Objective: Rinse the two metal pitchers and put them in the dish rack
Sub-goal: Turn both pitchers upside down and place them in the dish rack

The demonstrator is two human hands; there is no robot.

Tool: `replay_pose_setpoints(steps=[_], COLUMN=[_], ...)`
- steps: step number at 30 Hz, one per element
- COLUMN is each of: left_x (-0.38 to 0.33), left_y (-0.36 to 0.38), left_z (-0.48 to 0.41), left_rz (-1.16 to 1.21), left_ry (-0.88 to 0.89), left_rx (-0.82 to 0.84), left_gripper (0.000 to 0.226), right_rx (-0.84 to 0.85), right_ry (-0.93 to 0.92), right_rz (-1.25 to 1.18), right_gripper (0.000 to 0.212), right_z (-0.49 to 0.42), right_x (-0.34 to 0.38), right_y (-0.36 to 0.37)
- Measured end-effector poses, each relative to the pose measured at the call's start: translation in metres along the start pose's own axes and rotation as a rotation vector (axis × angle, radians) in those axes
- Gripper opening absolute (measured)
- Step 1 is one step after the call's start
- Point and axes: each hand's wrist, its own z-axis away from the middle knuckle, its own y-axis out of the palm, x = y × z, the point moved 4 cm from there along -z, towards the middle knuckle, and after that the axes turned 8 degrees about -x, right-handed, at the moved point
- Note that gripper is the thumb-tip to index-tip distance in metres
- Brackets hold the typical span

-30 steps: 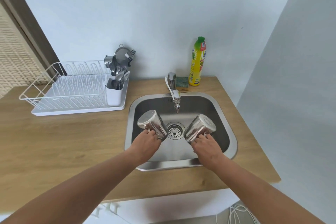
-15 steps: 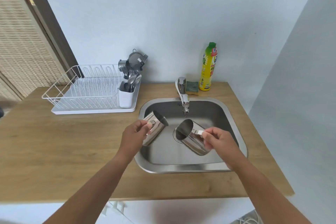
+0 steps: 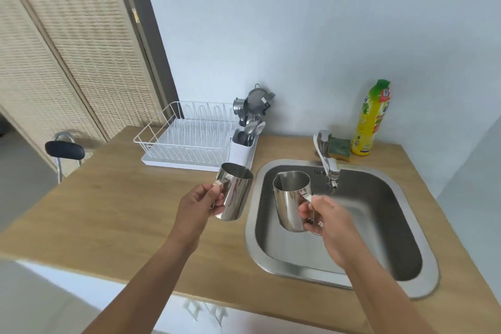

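My left hand grips the handle of a shiny metal pitcher, held upright above the wooden counter, just left of the sink rim. My right hand holds the second metal pitcher by its handle, upright with its spout pointing away, over the left part of the steel sink. Both pitcher mouths face up. The white wire dish rack stands on its tray behind the left pitcher, its slots bare. No water runs from the tap.
A white cutlery holder with spoons and utensils sits at the rack's right end. A green sponge and a yellow soap bottle stand behind the sink. A chair back is left of the counter, by woven folding doors.
Both pitchers have turned from tilted mouth-down in the sink to upright. My left hand carried its pitcher left, out over the counter toward the rack. My view swung left.
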Motion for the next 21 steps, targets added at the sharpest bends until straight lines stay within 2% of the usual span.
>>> replay_pose_setpoints(steps=[8,13,15,17,21], left_x=[-0.046,-0.074,-0.085,-0.094,-0.095], left_y=[-0.09,-0.133,-0.143,-0.15,-0.152], left_z=[-0.077,-0.149,-0.179,-0.212,-0.276], left_rz=[-0.154,-0.444,-0.589,-0.775,-1.079], left_ry=[0.159,0.356,0.461,0.638,0.874], left_rx=[-0.122,-0.169,-0.148,-0.097,0.061], left_gripper=[0.018,0.015,0.011,0.011,0.016], right_rx=[0.107,0.054,-0.001,-0.05,-0.099], right_ry=[-0.24,-0.347,-0.449,-0.568,-0.822], right_rz=[0.002,0.07,0.19,0.379,0.919], right_gripper=[0.023,0.018,0.014,0.012,0.01], right_z=[-0.027,-0.065,-0.077,-0.09,-0.128], right_x=[0.061,0.078,0.086,0.094,0.09], right_y=[0.105,0.177,0.205,0.237,0.295])
